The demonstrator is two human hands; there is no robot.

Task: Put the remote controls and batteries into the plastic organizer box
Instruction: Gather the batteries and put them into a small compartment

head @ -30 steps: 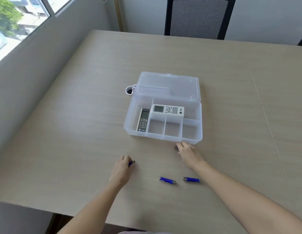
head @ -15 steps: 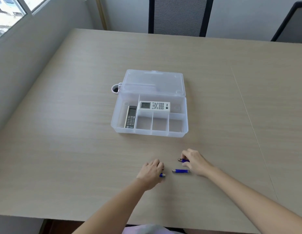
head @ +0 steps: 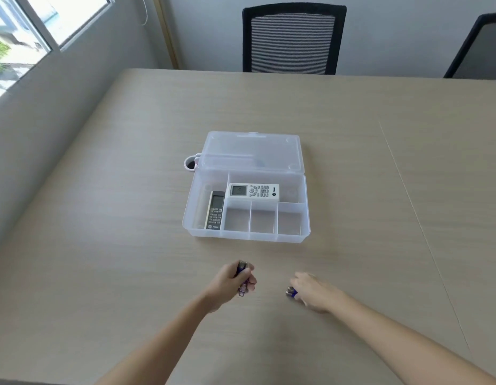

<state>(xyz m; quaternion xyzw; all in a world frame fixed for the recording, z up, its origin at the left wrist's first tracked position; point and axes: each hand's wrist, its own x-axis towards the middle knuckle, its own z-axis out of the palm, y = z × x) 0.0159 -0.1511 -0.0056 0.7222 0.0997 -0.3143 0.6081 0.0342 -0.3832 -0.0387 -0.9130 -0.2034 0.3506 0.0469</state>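
Starting at the left: a window in the grey wall, then the pale wood-grain table that fills most of the view.

Item, left hand: curled into a loose fist just above the table, fingers closed around blue batteries (more than one, exact count not readable). Metal ends stick out above and below the fingers, the batteries standing roughly upright in the grip.

Item, plastic organizer box: clear, lid folded back flat on the far side, a small white loop handle at its left corner. It sits on the table well beyond both hands, slightly nearer the left one.
- Left long compartment: grey remote, lengthwise, keypad toward the viewer.
- Rear wide compartment: white remote, crosswise, screen at its left end.
- Three small front compartments: nothing visible in them.

Item, right hand: low over the table, fingers bent down and closed on a second lot of blue batteries, whose metal tips peek out at the hand's left edge, at or just above the tabletop (contact with the surface cannot be judged).

Far side: a black mesh chair behind the table, a second chair at the right edge.
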